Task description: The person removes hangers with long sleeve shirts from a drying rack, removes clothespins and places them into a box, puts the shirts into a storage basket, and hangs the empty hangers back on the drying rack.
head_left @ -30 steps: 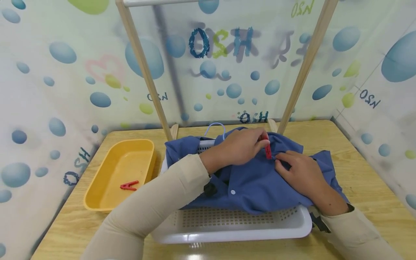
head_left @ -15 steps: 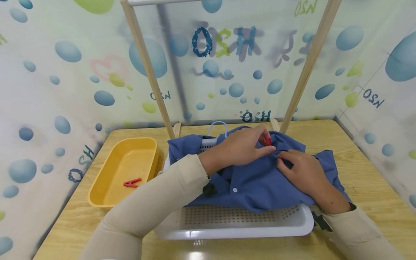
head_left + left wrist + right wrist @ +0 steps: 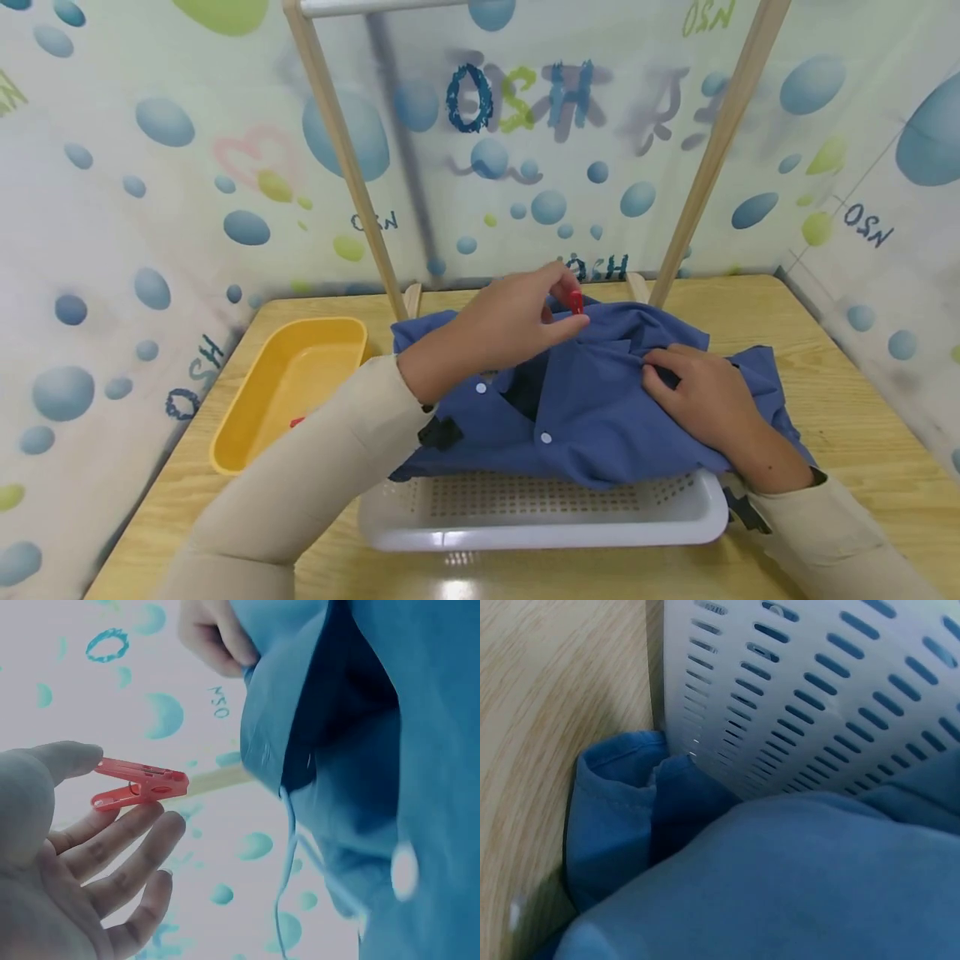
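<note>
A red clothespin [image 3: 576, 302] is pinched between the thumb and fingertips of my left hand [image 3: 504, 321], above the upper part of a blue shirt [image 3: 600, 417]. In the left wrist view the clothespin [image 3: 146, 784] is clear of the cloth, its handles between thumb and fingers. My right hand [image 3: 701, 396] pinches a fold of the shirt toward its right side. The shirt drapes over a white perforated basket [image 3: 540, 535]. In the left wrist view, a thin light-blue hanger [image 3: 291, 851] shows beside the shirt's opening; in the head view my left hand hides its hook.
On the left stands a yellow tray [image 3: 258, 379], holding another red clothespin [image 3: 297, 422] mostly covered by my sleeve. Behind the basket rises a wooden rack [image 3: 352, 179] with a white bar [image 3: 382, 7] across its top. A patterned wall closes off the wooden table [image 3: 847, 433].
My left hand has lifted the clothespin away from the cloth beside the right hand, moving left and slightly up. The right hand keeps its hold on the shirt.
</note>
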{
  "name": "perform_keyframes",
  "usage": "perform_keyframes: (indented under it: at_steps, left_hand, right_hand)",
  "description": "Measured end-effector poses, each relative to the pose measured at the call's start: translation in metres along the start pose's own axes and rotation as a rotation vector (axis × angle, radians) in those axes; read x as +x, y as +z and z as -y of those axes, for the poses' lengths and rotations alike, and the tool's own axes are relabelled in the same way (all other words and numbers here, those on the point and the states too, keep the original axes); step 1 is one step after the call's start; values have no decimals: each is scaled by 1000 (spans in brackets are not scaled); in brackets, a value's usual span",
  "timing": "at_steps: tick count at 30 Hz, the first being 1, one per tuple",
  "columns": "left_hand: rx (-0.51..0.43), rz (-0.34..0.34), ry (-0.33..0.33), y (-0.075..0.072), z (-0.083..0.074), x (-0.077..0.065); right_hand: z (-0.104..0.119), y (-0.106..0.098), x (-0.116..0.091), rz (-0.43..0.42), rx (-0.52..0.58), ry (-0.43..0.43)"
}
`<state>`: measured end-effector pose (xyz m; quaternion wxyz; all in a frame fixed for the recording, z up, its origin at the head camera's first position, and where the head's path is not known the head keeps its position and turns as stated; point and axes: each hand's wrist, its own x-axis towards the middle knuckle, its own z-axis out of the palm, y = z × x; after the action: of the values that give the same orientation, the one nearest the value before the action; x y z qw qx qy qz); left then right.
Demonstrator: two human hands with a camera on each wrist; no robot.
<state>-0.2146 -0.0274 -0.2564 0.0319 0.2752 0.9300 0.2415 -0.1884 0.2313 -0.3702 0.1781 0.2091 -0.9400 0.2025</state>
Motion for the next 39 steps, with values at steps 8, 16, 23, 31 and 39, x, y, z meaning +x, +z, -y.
perform_keyframes:
  at_steps: [8,16,23,31,39]
  left_hand:
    - [4,-63,-52,-18,16,-23]
    - [34,-123,-120,-28,46,-49]
    - [61,-139,-235,-36,74,-73]
    - [32,-154,-342,-39,99,-99]
    - [39,-251,-353,-49,119,-125]
  right_hand:
    - [-2,2,-1,1,-5,14]
    - [-3,4,-3,-7,0,10]
    - [-2,4,-3,3,8,20]
    - [-2,2,-2,31,8,37]
    - [-1,2,-1,27,-1,35]
